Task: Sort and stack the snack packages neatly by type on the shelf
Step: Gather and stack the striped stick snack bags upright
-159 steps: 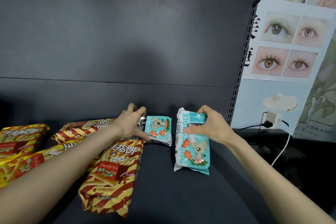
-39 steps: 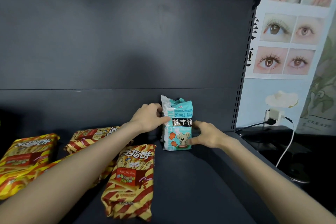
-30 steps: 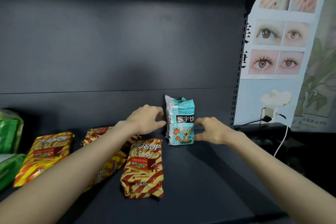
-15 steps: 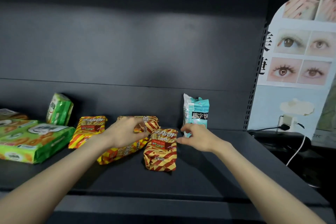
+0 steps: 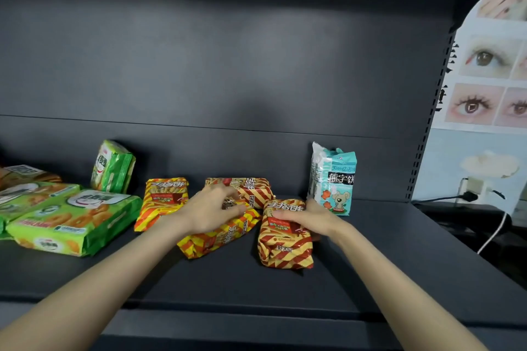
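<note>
- Now right hand [image 5: 310,218] curls thumb and fingers round the top of a striped pack [image 5: 285,245], flat on the shelf [image 5: 399,265].
- Left hand [image 5: 214,208] curls its fingers over a second striped pack [image 5: 216,236] just beside.
- Likely light, slick film over brittle sticks: hold the long sides, squeeze gently.
- Teal pack [image 5: 332,179] stands behind.

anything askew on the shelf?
Yes. The striped packs lie scattered, unstacked: a diagonal pack under the left hand, a sideways pack behind it, a straight pack in the right hand. The teal pack stands upright, tidy.
</note>
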Available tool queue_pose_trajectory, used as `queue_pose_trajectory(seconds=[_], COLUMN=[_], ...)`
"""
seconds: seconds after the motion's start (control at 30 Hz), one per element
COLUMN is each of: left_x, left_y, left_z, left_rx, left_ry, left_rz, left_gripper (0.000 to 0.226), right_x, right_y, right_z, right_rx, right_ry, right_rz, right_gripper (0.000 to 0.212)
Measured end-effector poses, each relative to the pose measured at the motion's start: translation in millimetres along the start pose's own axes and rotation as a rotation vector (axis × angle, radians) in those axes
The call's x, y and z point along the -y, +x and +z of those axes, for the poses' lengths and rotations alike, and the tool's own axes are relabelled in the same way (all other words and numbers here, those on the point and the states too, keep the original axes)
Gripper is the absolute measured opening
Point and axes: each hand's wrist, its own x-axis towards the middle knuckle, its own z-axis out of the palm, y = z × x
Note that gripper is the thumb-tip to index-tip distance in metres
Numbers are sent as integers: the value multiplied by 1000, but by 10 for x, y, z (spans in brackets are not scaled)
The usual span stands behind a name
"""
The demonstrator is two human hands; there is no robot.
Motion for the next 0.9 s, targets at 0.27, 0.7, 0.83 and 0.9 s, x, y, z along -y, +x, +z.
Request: queue_pose_trajectory(seconds=[0.27,0.7,0.83,0.9], left_x=[383,730,766,798], left_y=[658,1350,1337,1314], left_z=[-44,-16,-60,-87], left_rx=[118,369,347,336], left_ry=[25,172,19,-6], left_rz=[-46,-180,-174,-172], left_gripper=[71,124,106,108], right_x=[9,87,73,65], right_y=[158,223,246,258], right_z=[38,78,102,117], right_rx=[29,-9,0,-11], right_ry=[117,101,159,185], right_rz=[52,112,99,95], right_gripper=[53,67,65,60])
